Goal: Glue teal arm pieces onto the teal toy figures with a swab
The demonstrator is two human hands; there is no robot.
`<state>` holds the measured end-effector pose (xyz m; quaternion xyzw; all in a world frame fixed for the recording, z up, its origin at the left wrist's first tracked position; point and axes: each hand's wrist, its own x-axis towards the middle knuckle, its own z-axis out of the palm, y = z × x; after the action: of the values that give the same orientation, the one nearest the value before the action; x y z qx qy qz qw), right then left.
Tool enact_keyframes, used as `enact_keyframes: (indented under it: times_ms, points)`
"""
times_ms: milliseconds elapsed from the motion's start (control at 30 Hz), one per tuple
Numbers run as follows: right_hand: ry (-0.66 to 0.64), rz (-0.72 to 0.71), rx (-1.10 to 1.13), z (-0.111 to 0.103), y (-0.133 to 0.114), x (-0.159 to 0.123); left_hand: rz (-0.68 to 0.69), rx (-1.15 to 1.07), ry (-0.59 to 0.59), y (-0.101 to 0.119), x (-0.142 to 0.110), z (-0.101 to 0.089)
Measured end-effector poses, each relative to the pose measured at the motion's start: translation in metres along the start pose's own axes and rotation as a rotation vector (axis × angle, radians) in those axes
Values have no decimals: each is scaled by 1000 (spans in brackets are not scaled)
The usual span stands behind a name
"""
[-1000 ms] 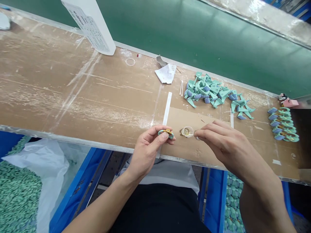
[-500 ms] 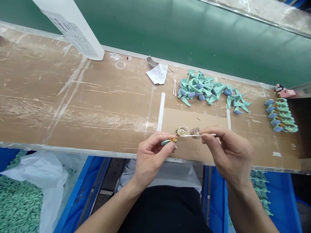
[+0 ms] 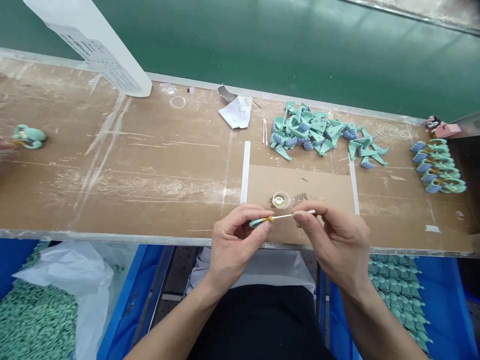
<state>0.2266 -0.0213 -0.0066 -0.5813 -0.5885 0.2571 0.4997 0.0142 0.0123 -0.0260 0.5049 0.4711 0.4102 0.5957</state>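
Observation:
My left hand pinches a small teal plastic part with a yellow spot above the near edge of the workbench. My right hand pinches a thin white swab stick, and its tip touches the yellow spot on the part. Just beyond the hands a small round clear dish of yellowish liquid sits on a cardboard sheet, with a brownish smear beside it.
A heap of teal parts lies behind the cardboard, and a row of finished ones at the far right. Two spare swabs, a crumpled white paper and a clear ring lie further back. One teal piece sits far left. Blue bins of parts stand below.
My right hand lifted the swab from the dish and brought its tip to the part in my left hand. The view has shifted, so a teal piece shows far left.

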Motion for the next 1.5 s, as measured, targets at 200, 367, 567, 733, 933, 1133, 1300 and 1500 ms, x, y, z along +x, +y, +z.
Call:
enact_keyframes:
  times_ms: [200, 367, 567, 733, 933, 1133, 1300, 1500]
  points:
    - [13, -65, -39, 0, -5, 2, 33, 7, 4, -1, -2, 2]
    - [-76, -103, -105, -11, -8, 10, 22, -3, 15, -3, -1, 7]
    - [-184, -174, -99, -13, -7, 19, -43, 11, -3, 1, -1, 7]
    - [-38, -120, -95, -4, -3, 9, -86, -5, -2, 2, -3, 6]
    - [108, -32, -44, 4, -2, -1, -96, -21, -7, 3, -2, 6]
    - [79, -35, -41, 9, -4, 3, -94, -32, -13, 6, -1, 5]
    - [48, -33, -66, 10, -4, 2, -97, -20, -14, 7, -1, 5]
    - [63, -42, -56, 10, -5, 2, -92, -15, -24, 7, 0, 4]
